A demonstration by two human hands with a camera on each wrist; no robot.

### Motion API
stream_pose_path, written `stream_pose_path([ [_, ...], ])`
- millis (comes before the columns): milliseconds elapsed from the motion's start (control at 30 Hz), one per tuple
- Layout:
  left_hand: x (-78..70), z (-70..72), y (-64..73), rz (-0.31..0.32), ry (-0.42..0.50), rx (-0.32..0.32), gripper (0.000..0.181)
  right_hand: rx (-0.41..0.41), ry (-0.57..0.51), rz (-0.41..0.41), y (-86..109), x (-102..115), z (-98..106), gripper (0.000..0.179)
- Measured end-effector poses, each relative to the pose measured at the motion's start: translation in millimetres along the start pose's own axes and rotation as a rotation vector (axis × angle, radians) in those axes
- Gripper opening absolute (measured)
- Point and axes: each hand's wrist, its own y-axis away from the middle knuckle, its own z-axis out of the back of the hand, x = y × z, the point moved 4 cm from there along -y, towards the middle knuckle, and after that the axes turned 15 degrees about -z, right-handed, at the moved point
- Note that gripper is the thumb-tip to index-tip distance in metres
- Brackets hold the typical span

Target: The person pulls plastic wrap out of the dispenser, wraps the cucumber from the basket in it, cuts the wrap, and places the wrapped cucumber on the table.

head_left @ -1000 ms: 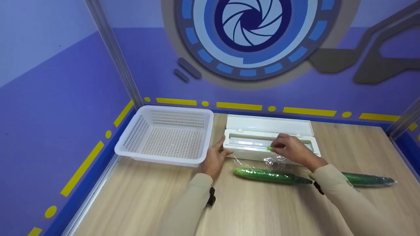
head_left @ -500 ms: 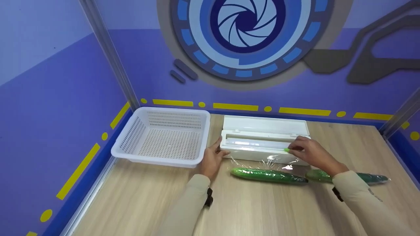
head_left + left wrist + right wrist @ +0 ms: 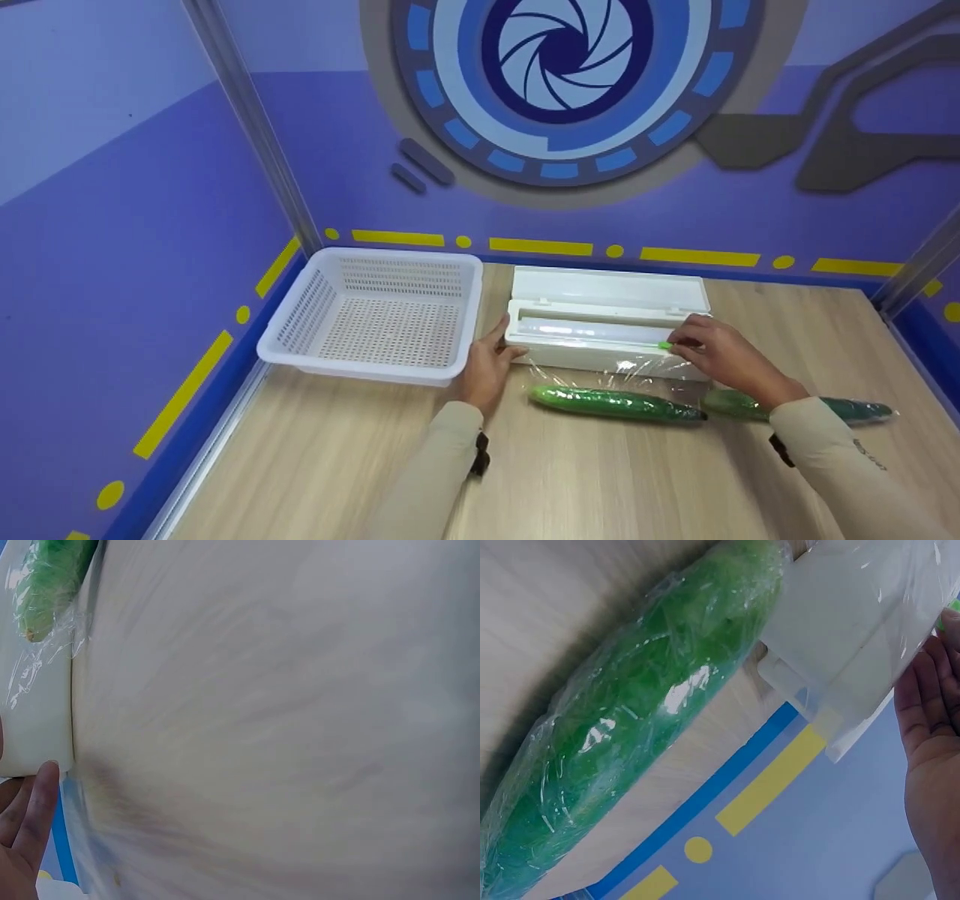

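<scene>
A white cling film dispenser box (image 3: 600,355) stands on the table with its lid (image 3: 611,289) raised and a film roll (image 3: 585,330) inside. My left hand (image 3: 484,372) grips its left end, thumb at the front and fingers along the side. At the right end of the front edge, my right hand (image 3: 721,352) pinches the small green slider cutter (image 3: 664,346). Clear film hangs from the box over a cucumber (image 3: 615,403) lying just in front. Beyond it to the right lies a second cucumber (image 3: 630,712), wrapped in film and partly hidden by my right forearm in the head view.
A white perforated basket (image 3: 367,373) stands left of the box, near the back corner, with nothing in it. Blue printed panels (image 3: 150,262) close off the wooden table (image 3: 600,480) at the back and sides.
My right hand has slid the green cutter rightward along the box's front edge, from mid-box to near the right end. My left hand keeps its hold on the left end.
</scene>
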Motion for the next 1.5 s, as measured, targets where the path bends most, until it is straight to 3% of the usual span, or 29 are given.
stream_pose_path([
  [167, -1.0, -1.1, 0.3, -0.019, -0.012, 0.002, 0.069, -0.022, 0.033, 0.001, 8.3, -11, 9, 0.015],
  [367, -2.2, 2.2, 0.9, -0.080, -0.037, -0.018, 0.067, -0.165, 0.066, 0.083, 23.8, -24, 23, 0.026],
  [467, -1.9, 1.8, 1.2, -0.076, -0.049, -0.017, 0.067, -0.215, 0.053, 0.098, 29.7, -29, 25, 0.027],
  [833, -2.8, -0.3, 1.0, -0.067, 0.001, -0.013, 0.067, -0.268, 0.030, -0.030, 37.4, -40, 25, 0.025],
  [967, -2.5, 0.9, 0.4, -0.060, -0.034, -0.010, 0.066, -0.287, 0.004, -0.079, 41.8, -44, 25, 0.022],
  [1133, -4.2, 2.9, -0.2, -0.052, -0.145, 0.018, 0.068, -0.258, -0.052, -0.147, 41.7, -42, 21, 0.021],
  [1200, -6.1, 3.9, 0.0, -0.051, -0.210, 0.032, 0.069, -0.255, -0.064, -0.128, 40.8, -38, 20, 0.027],
  [1367, -12.2, 6.5, 1.5, -0.072, -0.329, 0.043, 0.069, -0.275, -0.014, 0.020, 37.1, -26, 14, 0.035],
  [1500, -14.9, 4.3, 3.9, -0.116, -0.327, 0.016, 0.068, -0.313, 0.026, 0.043, 36.8, -24, 10, 0.034],
])
